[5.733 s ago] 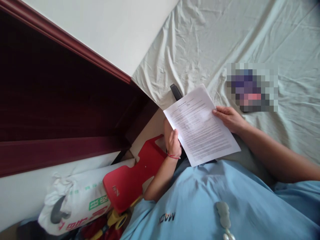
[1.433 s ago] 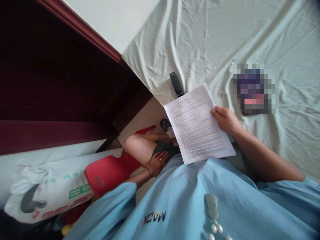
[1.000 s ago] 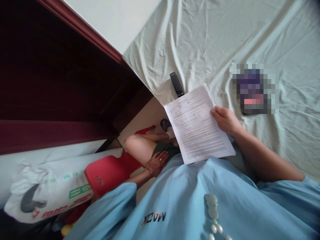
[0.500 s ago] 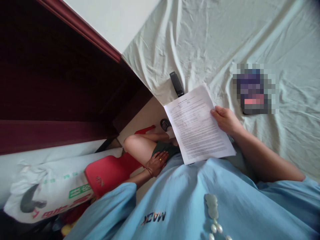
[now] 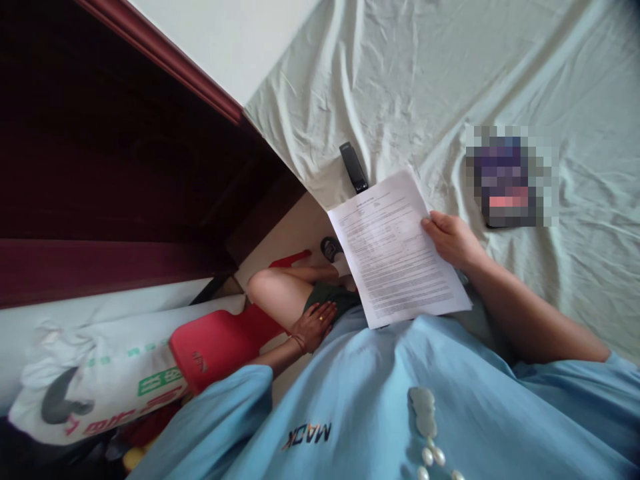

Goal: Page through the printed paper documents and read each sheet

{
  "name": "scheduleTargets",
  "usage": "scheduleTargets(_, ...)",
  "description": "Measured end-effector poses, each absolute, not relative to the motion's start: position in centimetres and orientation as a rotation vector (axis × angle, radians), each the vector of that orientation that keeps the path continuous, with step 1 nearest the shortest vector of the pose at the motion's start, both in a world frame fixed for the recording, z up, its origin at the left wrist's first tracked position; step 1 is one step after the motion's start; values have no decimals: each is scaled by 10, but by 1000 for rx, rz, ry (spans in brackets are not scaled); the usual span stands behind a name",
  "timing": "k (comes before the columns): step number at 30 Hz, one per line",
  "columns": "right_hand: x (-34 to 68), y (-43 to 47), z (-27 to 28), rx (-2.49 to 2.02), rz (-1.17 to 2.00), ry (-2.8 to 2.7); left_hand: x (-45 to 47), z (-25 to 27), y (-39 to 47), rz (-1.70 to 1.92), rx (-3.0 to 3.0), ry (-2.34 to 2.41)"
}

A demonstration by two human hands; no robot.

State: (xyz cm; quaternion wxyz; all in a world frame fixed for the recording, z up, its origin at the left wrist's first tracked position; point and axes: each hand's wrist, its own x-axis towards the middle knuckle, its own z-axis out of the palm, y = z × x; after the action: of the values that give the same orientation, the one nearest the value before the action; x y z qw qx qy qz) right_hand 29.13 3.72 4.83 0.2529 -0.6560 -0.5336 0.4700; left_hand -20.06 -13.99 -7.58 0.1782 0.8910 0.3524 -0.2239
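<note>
My right hand (image 5: 453, 239) grips the right edge of a stack of printed paper sheets (image 5: 397, 257), thumb on top and fingers beneath. The sheets lie tilted over my lap, their top edge over the bed's side. My left hand (image 5: 315, 327) rests flat on the dark green shorts (image 5: 333, 300) at my thigh, fingers stretched out and holding nothing; a ring and a bracelet show on it. Just beyond the sheets' top edge lies a black stapler (image 5: 353, 167), its near end close to the paper.
A pixelated phone-like object (image 5: 505, 180) lies on the pale green bedsheet (image 5: 425, 80) at the right. To the left are a dark red wooden furniture piece (image 5: 125, 147), a red plastic chair (image 5: 220, 343) and a white printed sack (image 5: 115, 380).
</note>
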Motion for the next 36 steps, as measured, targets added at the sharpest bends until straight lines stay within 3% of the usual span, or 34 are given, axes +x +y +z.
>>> scheduleTargets(36, 291, 38, 49, -1789, 1281, -1452, -200, -76, -140, -623, 2516, 1006)
